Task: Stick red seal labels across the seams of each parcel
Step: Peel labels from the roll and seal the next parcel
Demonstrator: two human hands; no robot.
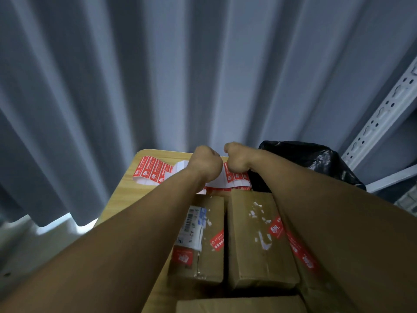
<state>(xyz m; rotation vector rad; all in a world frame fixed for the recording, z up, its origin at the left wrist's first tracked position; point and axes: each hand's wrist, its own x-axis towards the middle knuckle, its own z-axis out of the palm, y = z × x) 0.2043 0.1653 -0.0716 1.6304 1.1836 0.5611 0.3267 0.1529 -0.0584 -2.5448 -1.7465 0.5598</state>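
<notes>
both my hands, left hand [206,164] and right hand [237,159], curled over the label sheet [222,179] at the table's [126,177] far edge, beyond the parcels [257,240]; pinch hidden, cannot tell. labels look thin, limp, tacky: lift by a corner.

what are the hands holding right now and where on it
Both hands grip the label strip at the table's far end: the left hand and the right hand close together on it. The fingers are hidden, so the exact hold cannot be told.
</notes>
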